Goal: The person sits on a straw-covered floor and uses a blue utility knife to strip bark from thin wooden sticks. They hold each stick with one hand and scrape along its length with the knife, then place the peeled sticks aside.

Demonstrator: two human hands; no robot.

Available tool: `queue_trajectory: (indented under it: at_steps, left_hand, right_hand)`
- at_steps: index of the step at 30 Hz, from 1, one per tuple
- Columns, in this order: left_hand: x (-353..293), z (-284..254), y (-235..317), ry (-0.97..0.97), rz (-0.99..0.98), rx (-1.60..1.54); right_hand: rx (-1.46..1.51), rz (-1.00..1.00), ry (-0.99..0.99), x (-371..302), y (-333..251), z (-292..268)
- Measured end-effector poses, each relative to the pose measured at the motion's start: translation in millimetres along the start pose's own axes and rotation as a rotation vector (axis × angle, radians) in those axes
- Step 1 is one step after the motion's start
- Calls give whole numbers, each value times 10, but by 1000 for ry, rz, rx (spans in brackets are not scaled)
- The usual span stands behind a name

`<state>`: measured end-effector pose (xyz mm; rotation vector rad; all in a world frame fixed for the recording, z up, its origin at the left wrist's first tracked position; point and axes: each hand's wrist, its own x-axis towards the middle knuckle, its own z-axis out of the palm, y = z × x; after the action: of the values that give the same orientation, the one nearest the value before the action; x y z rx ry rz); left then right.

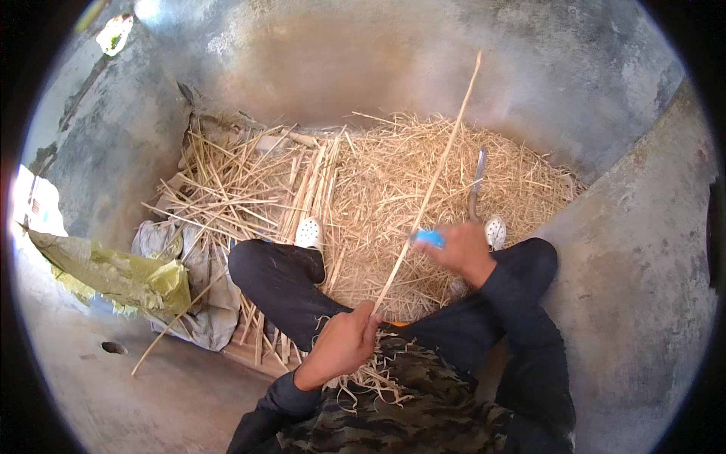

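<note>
A long, thin, pale wooden stick point(448, 147) slants up and away from my lap toward the far wall. Its near end is gripped in my left hand point(342, 346), fingers closed round it just above my lap. My right hand point(463, 251) is closed on a small blue tool point(430, 238), which meets the side of the stick partway along. Motion blurs the tool, so its exact kind and its edge do not show. Curled shavings point(382, 377) lie across my lap. Beyond my right hand, a knife point(479, 178) with a metal blade rests on the shavings.
A thick bed of straw-coloured shavings point(401, 178) covers the floor ahead. Loose sticks point(234, 185) are heaped at the left. Nearer left lie a yellow sack point(125, 276) and grey cloth point(208, 314). Concrete walls point(363, 68) stand close around me. My bent legs flank the work.
</note>
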<state>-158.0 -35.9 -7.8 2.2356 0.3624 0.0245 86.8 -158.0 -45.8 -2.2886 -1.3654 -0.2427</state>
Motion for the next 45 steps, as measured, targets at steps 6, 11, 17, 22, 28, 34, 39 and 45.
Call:
queue_trajectory:
  at_steps: [6, 11, 17, 22, 28, 34, 39, 45]
  left_hand:
    - [42, 0, 47, 92, 12, 135]
    - [77, -101, 112, 98, 25, 169]
    - [-28, -26, -7, 77, 38, 98]
    - [-62, 9, 17, 89, -27, 243]
    - [-129, 67, -2, 43, 35, 270]
    - [-344, 16, -57, -74, 53, 306]
    - [8, 80, -132, 59, 40, 375]
    - [188, 181, -25, 104, 76, 369]
  right_hand:
    - [13, -137, 47, 12, -189, 51]
    - [-167, -42, 205, 336, 81, 4]
    - [-154, 45, 144, 243, 336, 210]
    - [-162, 21, 148, 206, 235, 280]
    - [-272, 221, -21, 574, 896, -121]
    - [-56, 765, 413, 698, 2109, -322]
    - [781, 481, 457, 267, 1436, 300]
    - [1227, 495, 99, 188, 61, 185]
